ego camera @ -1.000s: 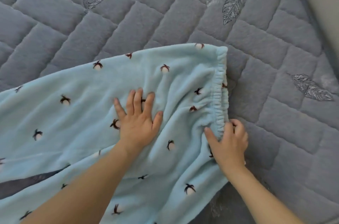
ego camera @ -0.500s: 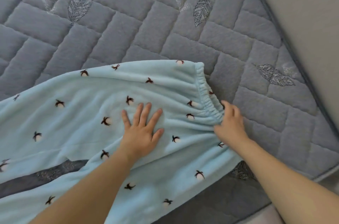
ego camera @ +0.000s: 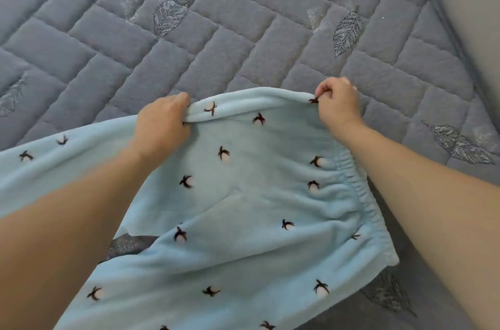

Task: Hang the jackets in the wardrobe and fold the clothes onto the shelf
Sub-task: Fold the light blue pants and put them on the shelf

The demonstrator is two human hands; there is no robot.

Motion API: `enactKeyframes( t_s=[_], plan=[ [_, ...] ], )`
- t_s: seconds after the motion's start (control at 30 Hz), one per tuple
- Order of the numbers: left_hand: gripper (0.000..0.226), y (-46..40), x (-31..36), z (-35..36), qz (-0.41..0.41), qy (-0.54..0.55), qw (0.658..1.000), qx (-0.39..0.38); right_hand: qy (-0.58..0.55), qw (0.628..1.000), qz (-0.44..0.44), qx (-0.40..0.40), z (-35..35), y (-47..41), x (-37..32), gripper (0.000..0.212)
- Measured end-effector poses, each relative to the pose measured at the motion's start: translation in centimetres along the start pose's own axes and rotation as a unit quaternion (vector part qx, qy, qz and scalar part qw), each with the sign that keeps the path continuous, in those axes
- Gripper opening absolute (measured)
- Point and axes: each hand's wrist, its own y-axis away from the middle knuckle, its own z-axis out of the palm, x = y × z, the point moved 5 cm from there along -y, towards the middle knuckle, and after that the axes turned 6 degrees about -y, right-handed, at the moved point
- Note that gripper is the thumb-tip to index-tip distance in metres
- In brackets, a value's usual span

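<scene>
Both hands are now leaving the flat press and waistband tug: the left hand (ego camera: 162, 124) and right hand (ego camera: 336, 105) are clamping their fingers on the far edge of the fleece pajama pants (ego camera: 243, 208), likely to fold them. They are lying on the quilted mattress (ego camera: 243, 32), offering open room beyond.

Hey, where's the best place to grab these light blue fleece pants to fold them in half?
Probably along the far edge of the light blue fleece pants, coming from above, just as the left hand and right hand grip it now. That edge is straight, and the waistband corner marks one end, so lifting there should carry the cloth evenly.
</scene>
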Motion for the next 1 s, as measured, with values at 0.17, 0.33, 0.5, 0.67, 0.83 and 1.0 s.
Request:
enactKeyframes(
  t_s=[0.17,0.33,0.5,0.67,0.83,1.0],
  plan=[
    [0.014,14.0,4.7,-3.1,0.197,0.043,0.976,0.078,0.015,0.978,-0.193,0.074,-7.2,9.8,-1.1,0.022],
    [0.037,30.1,11.9,2.6,0.230,0.021,0.951,-0.205,0.101,0.991,-0.086,-0.004,-10.4,23.7,7.7,0.020],
    [0.029,31.9,14.9,6.8,0.183,-0.027,0.893,-0.411,-0.074,0.916,0.383,0.092,-11.3,30.4,15.5,0.010],
    [0.019,31.7,16.3,5.3,0.264,0.068,0.901,-0.338,-0.289,0.816,0.500,0.007,-5.7,29.8,13.9,0.046],
    [0.026,36.2,16.0,6.5,0.195,0.078,0.888,-0.409,-0.193,0.854,0.472,0.103,-6.1,29.6,14.1,0.047],
    [0.031,35.3,10.5,5.4,0.188,0.017,0.951,-0.246,-0.237,0.825,0.510,0.060,-0.2,34.1,10.3,0.046]
  ],
)
